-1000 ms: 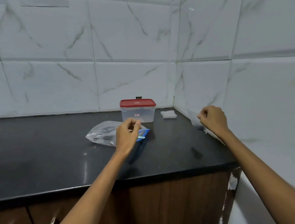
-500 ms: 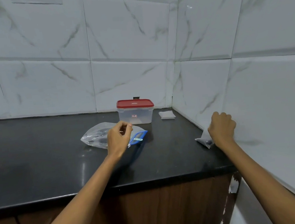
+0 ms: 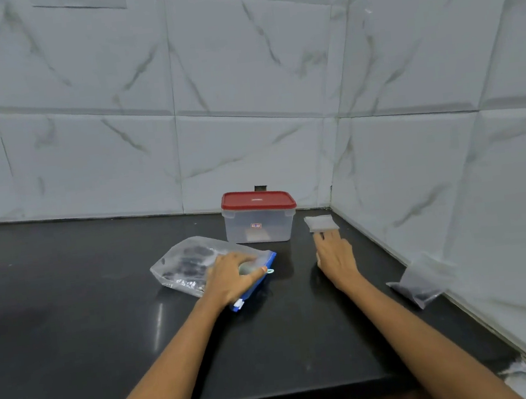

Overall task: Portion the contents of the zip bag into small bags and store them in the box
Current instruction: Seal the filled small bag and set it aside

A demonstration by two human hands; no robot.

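- A glossy black stone countertop (image 3: 72, 319) runs into a corner of white, grey-veined marble-look wall tiles (image 3: 240, 70), their surfaces smooth and faintly reflective.
- The zip bag (image 3: 184, 264), clear crinkled plastic with a blue closure strip along its near edge, lies flat on the counter just in front and to the left of the box; dark contents show through the film, too blurred to identify.
- The left hand (image 3: 231, 276) rests on the closure end of the zip bag, fingers curled down over the plastic and thumb near a small light-blue slider tab; how firmly it holds cannot be told.
- The box (image 3: 259, 224), a rectangular tub of frosted translucent plastic with rounded corners, stands near the back wall with its red lid (image 3: 257, 200) fitted on; a small label sits on its front face, and whatever is inside cannot be made out.
- A thin stack of flat, pale small bags (image 3: 320, 223) lies just right of the box, near the corner.
- The right hand (image 3: 335, 256) is stretched out flat, palm down, fingers straight and holding nothing, fingertips at the near edge of that stack.
- A filled small bag (image 3: 423, 282), clear film with dark material gathered at its bottom, leans against the right wall, well apart from the box.
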